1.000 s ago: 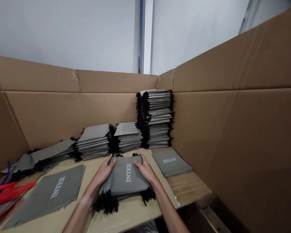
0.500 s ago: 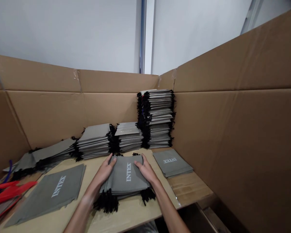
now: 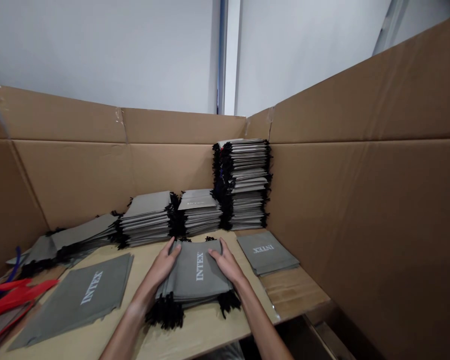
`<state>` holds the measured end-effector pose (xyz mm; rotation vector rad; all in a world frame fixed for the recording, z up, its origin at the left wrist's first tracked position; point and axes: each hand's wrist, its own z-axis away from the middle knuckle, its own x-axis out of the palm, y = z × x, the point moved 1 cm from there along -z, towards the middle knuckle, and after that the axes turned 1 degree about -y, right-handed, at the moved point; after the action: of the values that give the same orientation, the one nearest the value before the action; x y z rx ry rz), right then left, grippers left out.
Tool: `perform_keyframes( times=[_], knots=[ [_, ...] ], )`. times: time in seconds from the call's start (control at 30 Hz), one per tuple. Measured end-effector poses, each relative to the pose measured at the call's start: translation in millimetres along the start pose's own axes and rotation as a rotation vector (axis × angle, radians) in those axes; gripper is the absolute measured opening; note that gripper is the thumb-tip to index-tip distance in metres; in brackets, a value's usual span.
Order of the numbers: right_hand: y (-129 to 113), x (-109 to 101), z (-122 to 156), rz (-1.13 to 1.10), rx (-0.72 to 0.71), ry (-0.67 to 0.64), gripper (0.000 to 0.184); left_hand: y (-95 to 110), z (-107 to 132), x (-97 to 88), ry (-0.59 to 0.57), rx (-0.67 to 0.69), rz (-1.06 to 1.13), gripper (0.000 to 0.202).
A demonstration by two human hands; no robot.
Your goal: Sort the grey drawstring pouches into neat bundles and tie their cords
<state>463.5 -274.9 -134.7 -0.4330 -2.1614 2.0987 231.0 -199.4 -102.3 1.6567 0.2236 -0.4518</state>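
Observation:
A stack of grey fabric pouches (image 3: pixel 199 287) printed INTEX lies on the work surface in front of me, with black cord ends bunched at its near and far edges. My left hand (image 3: pixel 164 264) is closed on the stack's left side, thumb on top. On the right side my right hand (image 3: pixel 227 261) grips it the same way. The fingers under and behind the stack are partly hidden. To the left, more grey pouches (image 3: pixel 78 295) lie flat, and a smaller flat pile of pouches (image 3: pixel 268 252) lies to the right, its INTEX print upside down.
Cardboard walls (image 3: pixel 360 200) enclose the back and sides. Along the back stand a tall pouch stack (image 3: pixel 247 185), two lower stacks (image 3: pixel 146 220) and a slumped pile (image 3: pixel 78 232). Red material (image 3: pixel 15 300) lies at left. The board's front edge (image 3: pixel 225 340) has a dark gap below.

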Motion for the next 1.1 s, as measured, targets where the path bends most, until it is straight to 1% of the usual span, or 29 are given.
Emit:
perform_keyframes(
  times=[0.27,0.47,0.6,0.7,0.8,0.97,1.03,1.1],
  knots=[
    [2.2,0.2,-3.5,-0.008,-0.004,0.024,0.093,1.0,2.2,-1.2,-0.012,0.005,-0.002,0.067],
    [-1.0,0.4,-1.0,0.000,-0.014,0.020,0.096,2.8,0.5,0.0,-0.008,-0.002,0.001,0.065],
    [-4.9,3.0,-0.2,0.005,-0.025,0.010,0.092,0.9,0.1,-3.2,0.004,0.001,0.013,0.065],
    [-6.7,7.5,-2.4,0.000,-0.050,-0.006,0.085,-1.8,-1.6,-6.8,0.017,-0.006,0.026,0.064],
    [-7.5,12.6,-9.4,-0.001,-0.080,-0.021,0.077,-3.5,-7.5,-8.7,0.026,-0.015,0.043,0.063],
    [-8.3,21.1,-31.3,-0.005,-0.097,-0.035,0.066,-1.7,-25.5,-11.2,0.051,-0.040,0.080,0.063],
    [-7.6,23.2,-39.4,-0.014,-0.093,-0.031,0.069,-0.6,-29.5,-13.5,0.051,-0.046,0.103,0.063],
    [-5.1,23.8,-44.9,-0.027,-0.080,-0.024,0.077,-0.3,-29.3,-15.6,0.051,-0.050,0.128,0.064]
  ],
)
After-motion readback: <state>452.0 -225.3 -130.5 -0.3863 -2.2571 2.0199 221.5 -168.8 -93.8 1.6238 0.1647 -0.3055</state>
